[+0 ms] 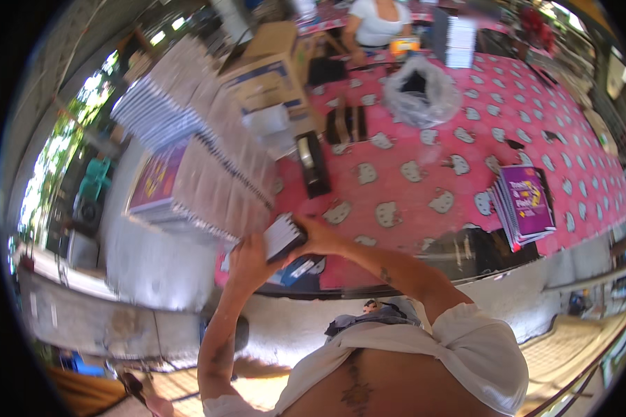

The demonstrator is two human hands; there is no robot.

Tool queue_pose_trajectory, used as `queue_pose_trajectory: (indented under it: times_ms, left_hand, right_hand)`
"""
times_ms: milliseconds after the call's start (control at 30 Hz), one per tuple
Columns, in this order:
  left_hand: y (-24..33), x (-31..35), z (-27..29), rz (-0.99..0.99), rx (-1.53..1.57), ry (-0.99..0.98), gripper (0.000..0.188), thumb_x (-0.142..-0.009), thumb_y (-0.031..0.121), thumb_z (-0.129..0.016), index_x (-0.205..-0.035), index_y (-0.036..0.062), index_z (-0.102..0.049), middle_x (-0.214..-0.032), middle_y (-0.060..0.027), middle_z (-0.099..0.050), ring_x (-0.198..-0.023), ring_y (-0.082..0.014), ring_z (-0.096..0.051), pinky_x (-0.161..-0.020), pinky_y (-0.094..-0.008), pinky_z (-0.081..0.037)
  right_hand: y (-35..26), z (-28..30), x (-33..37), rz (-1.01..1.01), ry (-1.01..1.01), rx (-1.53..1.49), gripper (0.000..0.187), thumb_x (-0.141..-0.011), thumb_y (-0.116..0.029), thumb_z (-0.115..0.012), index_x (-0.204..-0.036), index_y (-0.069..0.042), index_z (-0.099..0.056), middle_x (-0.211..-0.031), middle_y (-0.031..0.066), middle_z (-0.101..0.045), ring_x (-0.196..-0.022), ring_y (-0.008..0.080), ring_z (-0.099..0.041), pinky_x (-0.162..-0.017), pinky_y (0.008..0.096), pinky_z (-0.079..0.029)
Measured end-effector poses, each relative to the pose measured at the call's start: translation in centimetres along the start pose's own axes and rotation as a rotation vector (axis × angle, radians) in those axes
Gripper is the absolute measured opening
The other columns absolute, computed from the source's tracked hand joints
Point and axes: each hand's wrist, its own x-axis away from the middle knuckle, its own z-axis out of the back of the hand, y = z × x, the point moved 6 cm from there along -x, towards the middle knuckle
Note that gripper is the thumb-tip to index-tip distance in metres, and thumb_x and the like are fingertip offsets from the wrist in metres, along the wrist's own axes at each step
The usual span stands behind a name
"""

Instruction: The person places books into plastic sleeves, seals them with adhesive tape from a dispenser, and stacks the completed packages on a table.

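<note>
A small block of white-edged notebooks with a dark side (283, 236) stands at the table's near left, held between my hands. My left hand (247, 254) grips its left side with the fingers bent. Curled round the right side is my right hand (316, 236). A blue item (295, 270) lies just below, partly covered by my hands. Directly left of my hands rise tall piles of spiral notebooks (222, 177), some with purple covers. A black tape dispenser (313, 165) sits a little beyond my right hand.
On the pink patterned tablecloth (414, 170), a pile of purple notebooks (525, 203) lies at the right. Farther back are a clear plastic bag (422, 92), a cardboard box (271, 80) and a tall notebook stack (459, 43). Another person (379, 24) is across the table.
</note>
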Motion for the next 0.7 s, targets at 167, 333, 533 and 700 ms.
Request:
queue_pose_trajectory:
  times_ms: [167,333,533,700]
  left_hand:
    - [5.7,-2.7,1.9,0.172,0.272,0.139,0.066,-0.066,0.040,-0.090,-0.101,-0.0024,-0.055,-0.082,-0.0207,-0.066,-0.075,-0.0375,-0.068,-0.064,-0.0457,-0.053]
    - [8.3,-5.2,-12.4,0.540,1.264,-0.054,0.065,-0.075,0.052,-0.082,-0.109,-0.0024,-0.069,-0.099,-0.0123,-0.072,-0.089,-0.0174,-0.066,-0.077,-0.0332,-0.051]
    - [17.5,-10.4,-20.3,0.564,1.247,-0.223,0.076,-0.073,0.064,-0.078,-0.109,-0.0022,-0.071,-0.098,-0.0138,-0.072,-0.090,-0.0205,-0.068,-0.081,-0.0347,-0.051]
    - [18.7,-13.2,-20.5,0.506,0.596,-0.173,0.090,-0.067,0.081,-0.067,-0.096,-0.0045,-0.072,-0.085,-0.0203,-0.071,-0.084,-0.0306,-0.071,-0.077,-0.0428,-0.054]
  right_hand:
    - [-7.4,9.8,7.5,0.023,0.328,0.296,0.101,-0.067,-0.034,-0.090,-0.146,0.002,-0.038,-0.133,0.0211,-0.057,-0.130,0.0312,-0.050,-0.109,0.0421,-0.038]
    - [-3.9,16.1,20.5,-0.688,0.585,-0.251,0.059,-0.082,-0.041,-0.080,-0.126,-0.006,-0.063,-0.120,0.0099,-0.065,-0.111,0.0199,-0.062,-0.090,0.0339,-0.050]
    - [-3.1,25.5,26.3,-0.701,0.630,-0.328,0.047,-0.086,-0.040,-0.076,-0.113,-0.003,-0.066,-0.101,0.0061,-0.072,-0.079,0.0126,-0.068,-0.065,0.0253,-0.053]
    - [-0.9,29.8,25.5,-0.563,0.676,-0.165,0.050,-0.085,-0.045,-0.076,-0.110,-0.002,-0.066,-0.091,0.0059,-0.071,-0.073,0.0157,-0.069,-0.054,0.0244,-0.051]
